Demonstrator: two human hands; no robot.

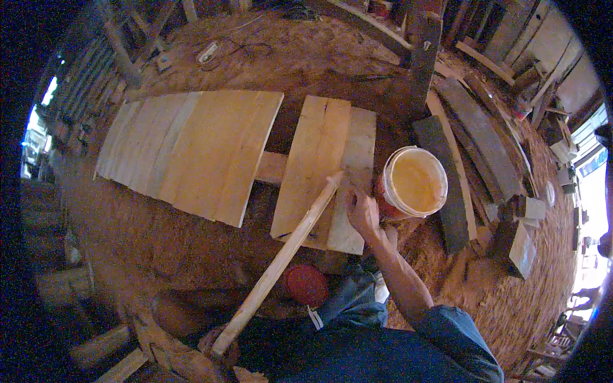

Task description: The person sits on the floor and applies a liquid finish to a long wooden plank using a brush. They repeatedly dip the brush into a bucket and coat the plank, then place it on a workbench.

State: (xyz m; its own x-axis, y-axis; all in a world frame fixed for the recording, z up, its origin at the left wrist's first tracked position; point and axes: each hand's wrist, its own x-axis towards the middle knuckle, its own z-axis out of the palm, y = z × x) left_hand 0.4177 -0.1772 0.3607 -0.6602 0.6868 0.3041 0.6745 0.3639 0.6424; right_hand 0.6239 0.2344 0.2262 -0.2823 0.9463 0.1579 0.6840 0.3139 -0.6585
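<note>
A long, narrow strip of pale wood point(278, 265) slants from lower left to the middle of the view. My left hand point(216, 341), in shadow, is closed around its near end. The far end rests over a group of short boards point(313, 159). Just right of that end, my right hand point(363, 214) has its fingers curled in a pinch; whatever they hold, if anything, is too small to make out. A round bucket point(414, 182) with a white rim and yellowish contents stands beside my right hand, apart from the strip.
Wide boards point(191, 153) lie side by side at the left. A red round object point(306, 285) is near my legs. Dark planks point(472, 140) and cut wood blocks point(518, 249) lie at the right. A wooden post point(426, 57) rises behind the bucket. Sawdust or shavings cover the ground.
</note>
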